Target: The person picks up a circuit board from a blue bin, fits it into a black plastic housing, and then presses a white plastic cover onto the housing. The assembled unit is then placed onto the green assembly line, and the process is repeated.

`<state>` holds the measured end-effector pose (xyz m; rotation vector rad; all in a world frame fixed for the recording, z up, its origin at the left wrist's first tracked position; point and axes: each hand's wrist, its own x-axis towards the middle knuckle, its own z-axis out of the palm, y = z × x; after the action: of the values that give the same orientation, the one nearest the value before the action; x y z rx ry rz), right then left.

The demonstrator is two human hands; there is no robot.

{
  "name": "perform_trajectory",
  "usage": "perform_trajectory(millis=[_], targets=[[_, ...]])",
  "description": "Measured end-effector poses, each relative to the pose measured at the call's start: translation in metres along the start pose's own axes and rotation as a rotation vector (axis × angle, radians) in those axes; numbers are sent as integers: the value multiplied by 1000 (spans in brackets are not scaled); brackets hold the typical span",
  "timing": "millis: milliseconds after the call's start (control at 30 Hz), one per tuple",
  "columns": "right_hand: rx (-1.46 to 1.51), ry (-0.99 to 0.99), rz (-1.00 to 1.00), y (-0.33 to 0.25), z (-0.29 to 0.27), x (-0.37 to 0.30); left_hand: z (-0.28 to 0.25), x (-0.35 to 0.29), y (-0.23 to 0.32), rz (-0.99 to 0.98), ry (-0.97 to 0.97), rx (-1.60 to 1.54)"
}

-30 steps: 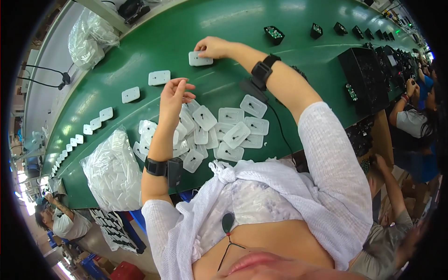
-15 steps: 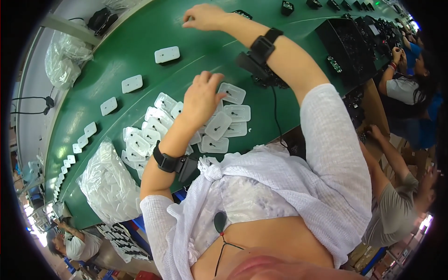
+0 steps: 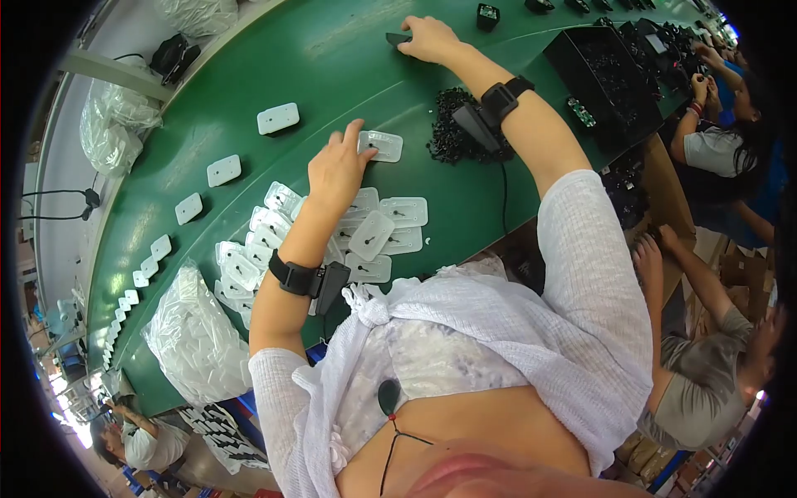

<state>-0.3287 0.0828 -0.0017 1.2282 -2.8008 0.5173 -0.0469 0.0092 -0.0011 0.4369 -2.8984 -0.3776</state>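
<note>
My left hand is closed on the left edge of a translucent white plastic cover, thumb and forefinger at its rim. The cover lies just beyond a pile of similar covers, each with a small dark keyhole-shaped mark. Farther off, at the top of the view, my right hand grips a small black housing at its edge, partly hidden by the fingers. A heap of small black parts lies below my right forearm.
White assembled blocks run in a curved row down the left of the green table. A clear bag of white covers stands at the near left. A black bin sits at the right, with people beyond it. Black housings line the far right.
My right hand has moved right and taken hold of the black housing. My left hand has drawn one white cover away from the pile, farther up the table. The view has shifted slightly.
</note>
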Motion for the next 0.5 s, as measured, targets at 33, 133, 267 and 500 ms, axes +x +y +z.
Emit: perform_trajectory(millis=[33, 133, 267, 500], targets=[[-1, 2, 6, 7, -1, 0, -1, 2, 2, 6, -2, -1], [352, -54, -6, 18, -9, -4, 3, 5, 6, -111, -71, 77], [330, -164, 224, 34, -17, -10, 16, 19, 11, -65, -7, 243], [-57, 109, 17, 13, -19, -36, 24, 37, 32, -77, -17, 375]])
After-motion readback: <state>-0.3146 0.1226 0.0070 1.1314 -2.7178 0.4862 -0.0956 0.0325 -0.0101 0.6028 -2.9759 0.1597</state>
